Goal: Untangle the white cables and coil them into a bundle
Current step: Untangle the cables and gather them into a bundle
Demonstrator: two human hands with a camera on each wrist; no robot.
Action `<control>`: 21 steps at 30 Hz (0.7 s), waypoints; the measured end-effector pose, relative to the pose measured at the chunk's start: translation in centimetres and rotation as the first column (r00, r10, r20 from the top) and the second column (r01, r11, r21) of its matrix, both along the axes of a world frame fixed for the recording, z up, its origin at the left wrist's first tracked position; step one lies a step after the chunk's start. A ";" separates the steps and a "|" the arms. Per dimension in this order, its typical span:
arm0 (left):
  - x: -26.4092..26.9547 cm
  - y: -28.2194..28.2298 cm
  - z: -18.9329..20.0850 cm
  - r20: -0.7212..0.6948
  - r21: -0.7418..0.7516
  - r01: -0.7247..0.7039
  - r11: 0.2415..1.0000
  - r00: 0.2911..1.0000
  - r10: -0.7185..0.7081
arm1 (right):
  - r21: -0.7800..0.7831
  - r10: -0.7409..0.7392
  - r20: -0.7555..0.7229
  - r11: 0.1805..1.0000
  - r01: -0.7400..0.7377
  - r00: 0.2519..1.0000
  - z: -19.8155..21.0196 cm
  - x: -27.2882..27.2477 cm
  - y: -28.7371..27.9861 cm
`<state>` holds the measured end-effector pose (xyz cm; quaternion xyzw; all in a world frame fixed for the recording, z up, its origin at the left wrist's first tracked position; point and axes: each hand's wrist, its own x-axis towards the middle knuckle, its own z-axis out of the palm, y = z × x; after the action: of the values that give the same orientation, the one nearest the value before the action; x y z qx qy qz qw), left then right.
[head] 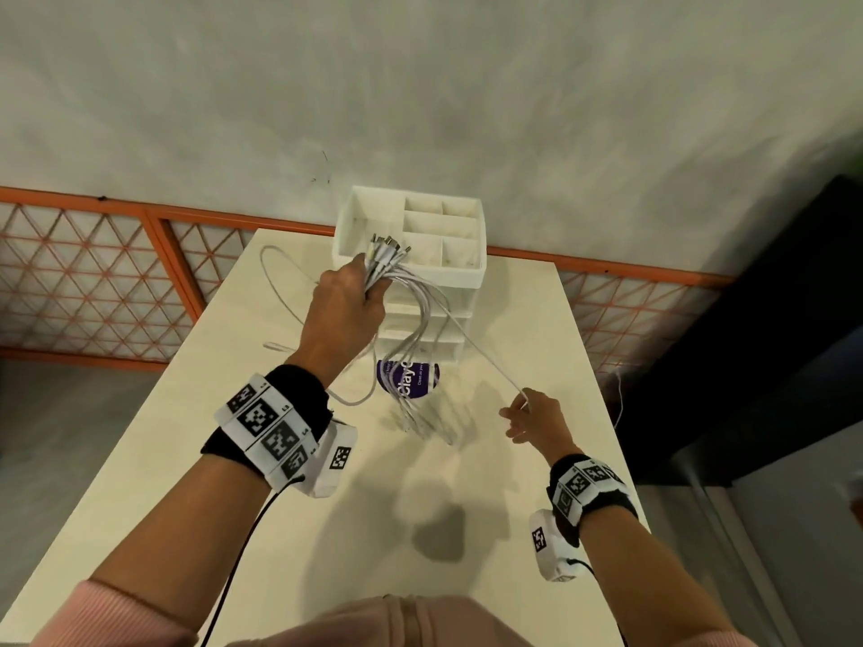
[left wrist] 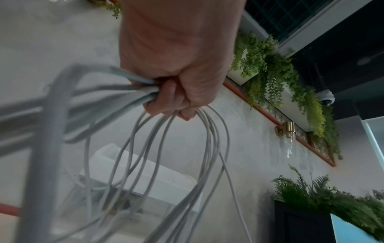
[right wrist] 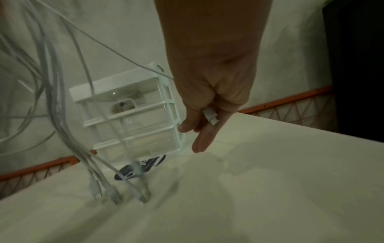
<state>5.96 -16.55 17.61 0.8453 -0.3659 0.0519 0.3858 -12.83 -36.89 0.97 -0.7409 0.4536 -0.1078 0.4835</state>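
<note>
At the far left, one loose loop [head: 275, 282] of cable hangs out beyond your left hand [head: 343, 315] over the table [head: 467, 530]. This hand is raised above the table and its fingers [left wrist: 166, 98] are curled tight around the white cables [head: 411, 319]. The connector ends [head: 387, 247] stick up out of your fist, and the long strands hang down to the table, where their lower plugs [right wrist: 108, 192] touch the surface. Behind them stands the white drawer organizer [head: 460, 273], with a purple round label [head: 422, 382] lying on the table at its foot.

From the bundle, a single strand [head: 485, 361] runs tight down to your right hand [head: 537, 420]. There your thumb and fingers pinch it near its white plug [right wrist: 210, 117], and the other fingers stay loosely spread.

If you pull this strand too fast, I think a crossing inside the bundle can tighten into a knot. The hanging strands may also sweep against the organizer, and the loose loop at the left can catch when you start to coil.
</note>
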 end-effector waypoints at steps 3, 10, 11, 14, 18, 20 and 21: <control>-0.1 0.0 -0.1 -0.025 -0.009 0.008 1.000 1.000 -0.009 | -0.029 0.012 -0.041 0.999 -0.013 0.999 -0.1 -0.1 -0.1; -2.0 0.0 -0.8 -0.306 0.194 0.439 0.877 0.877 -0.371 | 0.075 0.368 -0.674 0.897 -0.436 0.641 3.4 0.0 -1.3; -2.2 0.0 -1.1 -0.334 0.184 0.452 0.873 0.864 -0.377 | 0.073 0.376 -0.709 0.881 -0.467 0.597 4.2 0.4 -1.4; -2.6 0.1 -1.5 -0.411 0.007 0.432 0.902 0.824 -0.391 | -0.107 0.365 -0.628 0.834 -0.541 0.687 6.9 2.2 -1.3; -3.9 -0.5 -0.4 -0.601 -0.337 0.386 0.859 0.614 -0.511 | -0.197 0.576 -0.059 0.794 -0.575 0.816 11.9 4.6 2.9; -4.0 -0.9 0.0 -0.636 -0.481 0.293 0.826 0.532 -0.559 | -0.047 0.651 0.115 0.758 -0.651 0.750 13.8 5.5 6.2; -3.9 -1.1 0.1 -0.636 -0.538 0.244 0.807 0.510 -0.579 | 0.045 0.671 0.180 0.725 -0.687 0.720 14.2 5.7 7.7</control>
<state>2.05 -17.61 17.72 0.5749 -0.3388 -0.3432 0.6610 -7.09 -29.17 15.22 -0.8177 0.1175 0.0461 0.5617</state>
